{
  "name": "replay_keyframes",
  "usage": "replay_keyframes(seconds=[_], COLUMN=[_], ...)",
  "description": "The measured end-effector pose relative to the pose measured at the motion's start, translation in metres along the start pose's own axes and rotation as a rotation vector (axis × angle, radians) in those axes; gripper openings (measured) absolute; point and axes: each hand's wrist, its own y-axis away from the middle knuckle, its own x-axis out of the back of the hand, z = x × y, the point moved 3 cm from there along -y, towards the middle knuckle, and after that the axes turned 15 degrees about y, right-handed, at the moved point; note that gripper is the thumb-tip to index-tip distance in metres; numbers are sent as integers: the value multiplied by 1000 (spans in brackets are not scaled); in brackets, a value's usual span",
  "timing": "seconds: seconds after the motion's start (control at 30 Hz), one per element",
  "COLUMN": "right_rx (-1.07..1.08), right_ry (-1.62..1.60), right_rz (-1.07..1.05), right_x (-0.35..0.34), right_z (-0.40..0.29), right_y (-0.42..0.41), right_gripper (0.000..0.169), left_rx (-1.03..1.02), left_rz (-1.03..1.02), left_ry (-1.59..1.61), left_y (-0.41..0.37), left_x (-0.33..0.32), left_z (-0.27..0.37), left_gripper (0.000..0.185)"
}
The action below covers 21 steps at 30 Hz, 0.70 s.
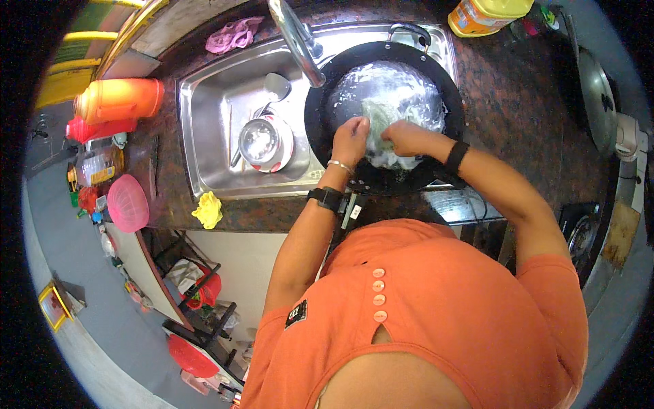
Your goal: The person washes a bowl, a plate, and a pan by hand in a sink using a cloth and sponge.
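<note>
A large black wok [327, 138] with a looped handle at its far side rests over the right part of the steel sink, with shiny, rippled water [409, 92] in it. Between my two hands, inside the wok, is a pale green, translucent piece of material [377, 120]; whether it is mesh or film I cannot tell. My left hand [351, 138] is closed at its left edge, fingers pinched. My right hand [409, 138] is curled at its right side, fingertips against it. The chrome faucet [301, 46] arches down at the wok's upper left rim.
The left sink basin [214, 128] holds a ladle, a steel bowl and a dish. A pink cloth [234, 35], yellow crumpled cloth [208, 210], pink basket [128, 203] and orange flask [122, 99] lie around it. A yellow-lidded tub [483, 18] stands at the back right.
</note>
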Motion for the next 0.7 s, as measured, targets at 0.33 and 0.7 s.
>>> replay_keyframes(seconds=[0.33, 0.7], right_rx=[258, 108], right_ry=[-356, -1713], right_rz=[656, -35], right_x=[81, 58], right_z=[-28, -15], right_y=[49, 49], right_gripper=[33, 57], left_rx=[271, -419], left_rz=[-110, -51], left_ry=[1400, 438], left_y=[21, 25], left_x=[-26, -37], left_z=[50, 120], left_gripper=[61, 18])
